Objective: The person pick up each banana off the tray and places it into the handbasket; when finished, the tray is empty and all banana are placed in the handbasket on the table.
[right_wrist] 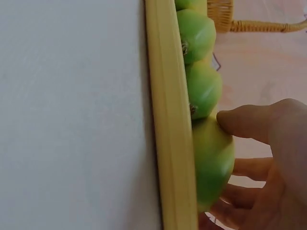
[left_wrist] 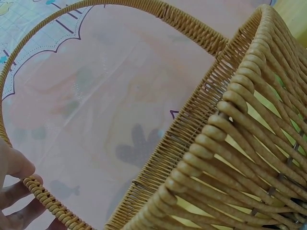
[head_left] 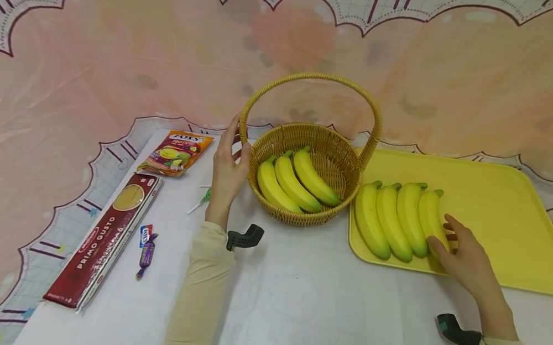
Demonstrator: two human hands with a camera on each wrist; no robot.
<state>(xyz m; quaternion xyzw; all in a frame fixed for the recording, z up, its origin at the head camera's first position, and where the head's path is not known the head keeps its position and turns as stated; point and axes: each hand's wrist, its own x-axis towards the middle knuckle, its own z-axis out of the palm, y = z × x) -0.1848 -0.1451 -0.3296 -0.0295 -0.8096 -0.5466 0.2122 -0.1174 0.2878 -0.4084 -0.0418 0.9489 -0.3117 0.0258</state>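
Note:
A wicker basket (head_left: 297, 218) with a tall arched handle (head_left: 316, 76) stands at the table's middle, three yellow bananas (head_left: 295, 185) lying in it. My left hand (head_left: 228, 176) grips the left side of the handle near the rim; in the left wrist view its thumb and fingers curl round the wicker. On the yellow tray (head_left: 497, 216) several bananas lie side by side. My right hand (head_left: 468, 260) holds the rightmost banana (head_left: 431, 212), thumb on one side and fingers on the other. The right wrist view shows that banana's green tip (right_wrist: 211, 177) beside the tray edge.
At the left lie an orange candy bag (head_left: 175, 153), a red spaghetti pack (head_left: 105, 239), a purple wrapped candy (head_left: 146, 255) and a green lollipop (head_left: 207, 195). The tray's left edge is close beside the basket. A patterned cloth (head_left: 92, 66) hangs behind the table.

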